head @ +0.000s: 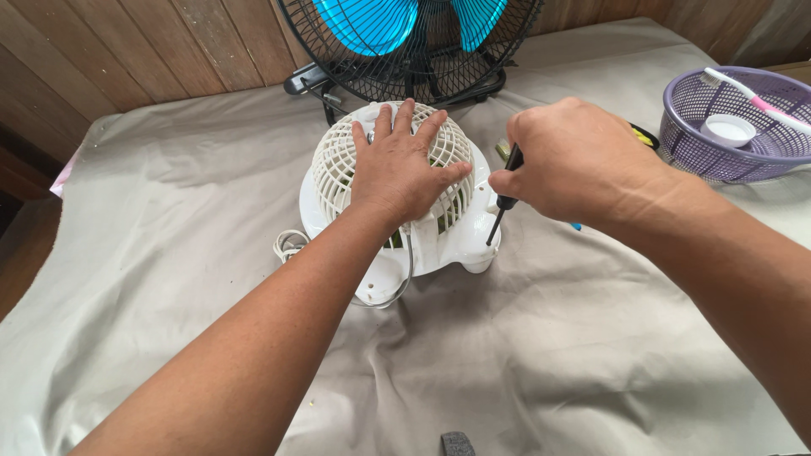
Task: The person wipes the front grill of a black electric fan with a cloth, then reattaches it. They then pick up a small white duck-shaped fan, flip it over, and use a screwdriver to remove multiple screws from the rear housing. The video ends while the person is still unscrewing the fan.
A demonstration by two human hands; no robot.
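Small fan (397, 203): white plastic, smooth w/ a slight gloss, grille an open moulded lattice; left hand (404, 169) lies flat on it, & its white cord (291, 245) looks like smooth rubbery plastic. Screwdriver (500, 215) in right hand (574, 160): dark metal shaft, black handle, prob. matt plastic; cloth (169, 253) under it all is beige woven fabric, matt, creased, a bit speckled. Big fan (405, 42) behind: black wire guard, metal by the look, semi-gloss, blades glossy see-through blue plastic; basket (726, 160) is lilac plastic mesh, wall (127, 42) is brown wood planks, matt w/ visible grain.
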